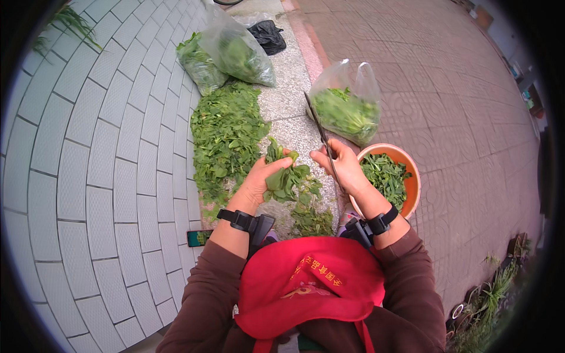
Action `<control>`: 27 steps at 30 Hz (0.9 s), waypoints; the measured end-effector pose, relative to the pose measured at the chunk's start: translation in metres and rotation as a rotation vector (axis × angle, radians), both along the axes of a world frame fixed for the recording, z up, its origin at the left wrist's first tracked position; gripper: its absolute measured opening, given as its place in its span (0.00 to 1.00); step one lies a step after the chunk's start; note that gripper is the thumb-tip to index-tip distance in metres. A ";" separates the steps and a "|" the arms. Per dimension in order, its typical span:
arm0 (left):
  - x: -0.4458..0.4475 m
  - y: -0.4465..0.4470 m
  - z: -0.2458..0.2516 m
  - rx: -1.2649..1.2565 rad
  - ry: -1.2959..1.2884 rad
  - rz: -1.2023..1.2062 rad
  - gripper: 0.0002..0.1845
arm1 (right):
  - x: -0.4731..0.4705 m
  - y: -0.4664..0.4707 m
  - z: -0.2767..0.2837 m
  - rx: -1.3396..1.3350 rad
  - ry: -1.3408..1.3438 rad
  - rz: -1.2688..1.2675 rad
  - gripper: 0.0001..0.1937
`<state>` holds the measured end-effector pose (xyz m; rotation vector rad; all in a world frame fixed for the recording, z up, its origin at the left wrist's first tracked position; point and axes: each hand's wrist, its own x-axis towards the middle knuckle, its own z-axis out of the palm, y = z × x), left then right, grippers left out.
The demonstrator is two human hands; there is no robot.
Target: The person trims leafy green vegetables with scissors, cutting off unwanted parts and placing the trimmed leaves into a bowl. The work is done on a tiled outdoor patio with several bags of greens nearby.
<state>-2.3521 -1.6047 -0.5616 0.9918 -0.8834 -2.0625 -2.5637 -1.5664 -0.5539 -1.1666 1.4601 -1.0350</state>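
Note:
My left hand [260,176] grips a bunch of leafy greens [287,178], its broad leaves hanging below the fingers. Just right of it, my right hand [340,163] holds a long, dark, narrow tool [318,121] that looks like a knife or shears, its tip pointing up and away from me. An orange plastic basin [413,187] with cut greens inside stands beside my right wrist. A wide pile of loose greens [229,132] lies on the ground to the left, along the wall. Between my feet is a smaller heap of leaves and trimmings [311,220].
A clear plastic bag of greens [346,110] stands beyond the basin. Two more filled bags [240,55] [201,66] and a black plastic bag [268,36] are farther ahead. A tiled wall [101,176] runs along the left, near a phone [198,238]. Potted plants [494,295] stand lower right.

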 end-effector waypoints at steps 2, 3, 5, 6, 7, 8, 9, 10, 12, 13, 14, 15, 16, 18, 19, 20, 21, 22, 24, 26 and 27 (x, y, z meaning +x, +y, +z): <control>-0.004 0.000 0.000 -0.023 -0.046 -0.031 0.18 | 0.011 -0.002 0.002 -0.078 -0.167 -0.008 0.14; -0.006 0.001 0.000 -0.021 -0.068 -0.045 0.18 | 0.017 -0.003 0.002 -0.138 -0.239 0.000 0.13; -0.011 0.002 -0.001 -0.024 -0.097 -0.072 0.17 | 0.023 -0.003 0.003 -0.187 -0.273 0.001 0.12; -0.012 0.002 -0.001 -0.032 -0.118 -0.080 0.18 | 0.024 -0.004 0.003 -0.175 -0.235 -0.005 0.12; -0.014 0.002 -0.001 -0.041 -0.136 -0.089 0.18 | 0.025 -0.004 0.003 -0.162 -0.197 -0.010 0.12; -0.015 0.002 0.000 -0.046 -0.156 -0.096 0.18 | 0.024 -0.003 0.002 -0.149 -0.159 -0.014 0.12; -0.017 0.002 0.000 -0.046 -0.128 -0.102 0.19 | 0.022 -0.005 0.002 -0.169 -0.076 -0.011 0.12; -0.019 0.002 0.001 -0.041 -0.101 -0.107 0.20 | 0.020 -0.005 0.001 -0.196 -0.150 -0.001 0.12; -0.022 0.002 0.002 -0.014 -0.032 -0.097 0.21 | 0.015 -0.006 0.000 -0.226 -0.282 0.003 0.12; -0.022 0.002 0.003 0.011 0.010 -0.080 0.22 | 0.005 -0.004 0.000 -0.119 -0.081 -0.057 0.10; -0.021 0.002 0.003 0.037 0.052 -0.065 0.22 | -0.004 -0.003 0.001 -0.132 -0.043 -0.062 0.09; -0.020 0.002 0.002 0.010 0.093 -0.050 0.23 | -0.013 -0.004 0.001 -0.154 -0.095 -0.098 0.09; -0.019 0.000 0.000 0.049 0.076 -0.041 0.23 | -0.026 -0.004 0.001 -0.198 -0.156 -0.121 0.10; -0.014 -0.004 -0.006 0.075 0.126 -0.055 0.22 | -0.059 -0.003 0.001 -0.147 -0.020 -0.159 0.11; -0.013 -0.006 -0.011 0.127 0.161 -0.032 0.21 | -0.076 -0.005 0.001 -0.064 0.225 -0.231 0.12; -0.012 -0.008 -0.016 0.168 0.186 0.010 0.19 | -0.091 -0.003 -0.002 0.015 0.450 -0.289 0.13; -0.011 -0.010 -0.021 0.182 0.245 0.014 0.19 | -0.105 0.005 -0.005 -0.004 0.672 -0.303 0.14; -0.011 -0.012 -0.025 0.214 0.267 0.036 0.19 | -0.118 0.011 -0.006 -0.044 0.893 -0.310 0.15; -0.010 -0.014 -0.032 0.253 0.346 0.068 0.21 | -0.129 0.019 -0.010 0.055 1.065 -0.364 0.17; -0.011 -0.016 -0.035 0.289 0.409 0.101 0.21 | -0.131 0.023 -0.008 0.165 1.109 -0.360 0.18; -0.012 -0.014 -0.035 0.285 0.416 0.118 0.21 | -0.128 0.021 -0.005 0.152 1.049 -0.343 0.13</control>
